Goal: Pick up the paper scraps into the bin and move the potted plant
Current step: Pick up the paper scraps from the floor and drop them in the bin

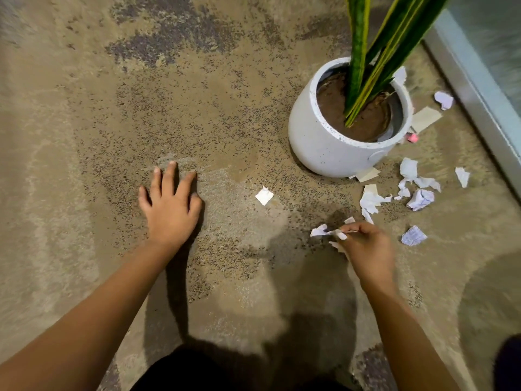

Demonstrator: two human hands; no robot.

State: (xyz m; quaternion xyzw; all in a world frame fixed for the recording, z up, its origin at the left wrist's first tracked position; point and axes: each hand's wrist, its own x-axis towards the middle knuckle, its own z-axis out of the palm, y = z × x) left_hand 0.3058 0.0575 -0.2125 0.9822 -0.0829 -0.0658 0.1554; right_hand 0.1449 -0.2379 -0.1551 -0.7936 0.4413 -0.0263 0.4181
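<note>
The left hand [169, 206] lies flat on the carpet [84, 136], grip released. The right hand [363, 244] pinches scraps [320, 230]. The pot [332, 148] stands near the wall edge [473, 88].

One round white speckled plant pot [329, 142], holding several long green yellow-edged leaves [358, 52]; exact leaf count unclear. Two bare hands: left hand [169, 204], right hand [366, 246]. Torn white paper scraps [372, 198] on speckled tan carpet [112, 108]: about a dozen loose, including one small square scrap [264, 196]; few more pinched in right hand. One tiny pink scrap [412, 137].
</note>
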